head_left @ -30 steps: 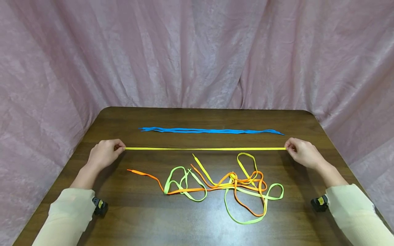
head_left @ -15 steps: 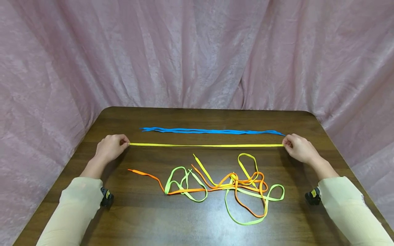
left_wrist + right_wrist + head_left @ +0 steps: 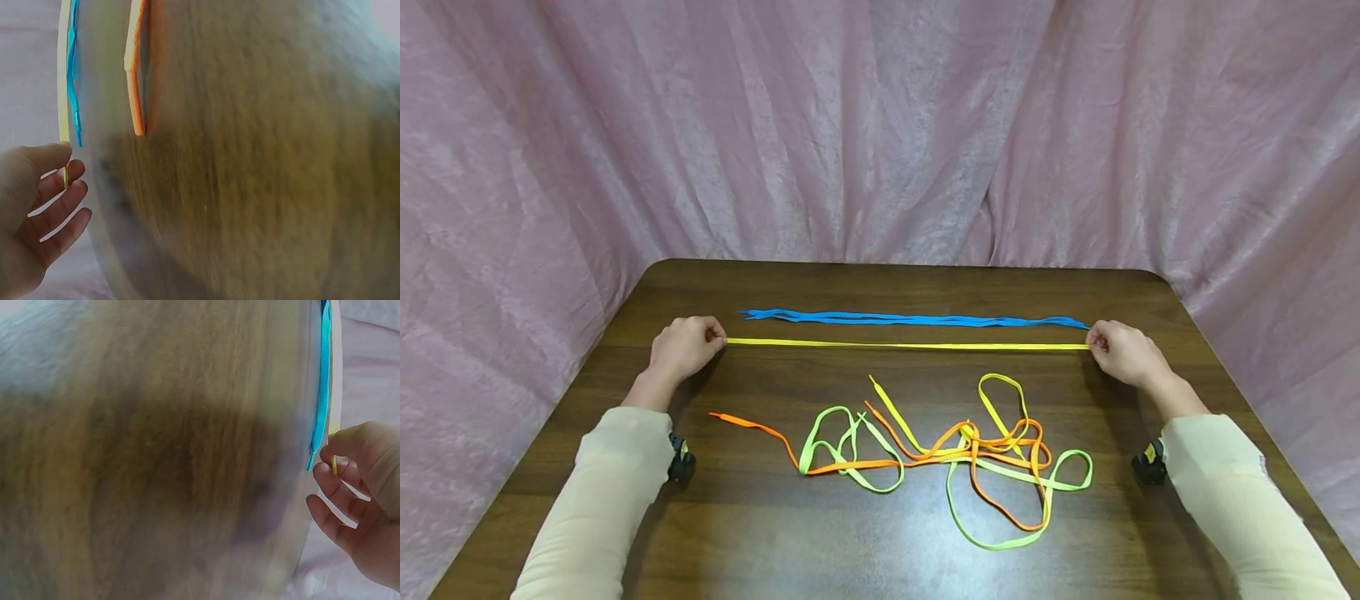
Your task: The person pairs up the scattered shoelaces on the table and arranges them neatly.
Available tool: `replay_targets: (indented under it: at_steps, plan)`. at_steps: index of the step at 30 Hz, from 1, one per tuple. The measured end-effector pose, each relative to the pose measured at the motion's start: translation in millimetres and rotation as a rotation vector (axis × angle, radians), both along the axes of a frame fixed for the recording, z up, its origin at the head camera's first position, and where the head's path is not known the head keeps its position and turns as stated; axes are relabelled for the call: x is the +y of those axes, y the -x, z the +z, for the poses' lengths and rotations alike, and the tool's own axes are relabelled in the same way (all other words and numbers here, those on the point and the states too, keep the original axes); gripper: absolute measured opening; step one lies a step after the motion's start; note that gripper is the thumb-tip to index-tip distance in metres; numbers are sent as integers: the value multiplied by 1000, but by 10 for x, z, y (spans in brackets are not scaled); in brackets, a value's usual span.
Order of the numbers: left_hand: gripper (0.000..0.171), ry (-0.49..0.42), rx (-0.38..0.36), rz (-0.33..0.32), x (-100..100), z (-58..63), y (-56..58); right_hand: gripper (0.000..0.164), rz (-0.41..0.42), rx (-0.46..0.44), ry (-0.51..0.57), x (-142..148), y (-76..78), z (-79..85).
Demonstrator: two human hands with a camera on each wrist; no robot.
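Observation:
A yellow shoelace (image 3: 910, 345) is stretched straight from side to side between the two hands. My left hand (image 3: 687, 346) pinches one end between thumb and forefinger; in the left wrist view the lace tip pokes out below the thumb of that hand (image 3: 44, 200). At the other end, my right hand (image 3: 1126, 352) pinches the lace the same way, its other fingers loosely bent in the right wrist view. Just beyond the taut lace, several blue shoelaces (image 3: 910, 320) lie side by side, roughly parallel to it. Their right tips come close to the right hand.
Nearer the front of the brown wooden table (image 3: 760, 533) lies a loose tangle of an orange shoelace (image 3: 850, 465), a light green shoelace (image 3: 1000, 545) and another yellow shoelace (image 3: 891, 410). A pink curtain (image 3: 880, 133) hangs behind and around the table.
Both hands have moved away from the body toward the blue shoelaces and slightly closer together, carrying the stretched yellow shoelace. The tangled laces and blue laces have stayed put.

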State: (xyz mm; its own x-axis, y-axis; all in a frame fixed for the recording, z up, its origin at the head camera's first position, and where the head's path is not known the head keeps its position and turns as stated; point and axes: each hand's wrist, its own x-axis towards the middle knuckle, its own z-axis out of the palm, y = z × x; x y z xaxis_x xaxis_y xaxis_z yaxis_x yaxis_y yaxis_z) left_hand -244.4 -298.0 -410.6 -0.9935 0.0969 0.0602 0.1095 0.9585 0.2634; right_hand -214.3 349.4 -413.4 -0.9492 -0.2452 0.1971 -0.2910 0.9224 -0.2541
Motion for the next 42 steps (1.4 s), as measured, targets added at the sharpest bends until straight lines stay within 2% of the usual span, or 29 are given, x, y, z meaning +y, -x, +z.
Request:
replay_targets:
  at_steps: [15, 21, 29, 42]
  plan:
    - [8, 9, -40, 22, 70, -59, 154, 7, -54, -88, -33, -9, 118, -19]
    - [8, 9, -53, 18, 119, -60, 184, 7, -75, -135, -49, 14, 145, -28]
    - [6, 12, -55, 14, 173, -63, 204, 7, -94, -144, -54, 35, 147, -75]
    - [4, 10, -57, 26, 193, -89, 224, 8, -105, -165, -64, -2, 131, -65]
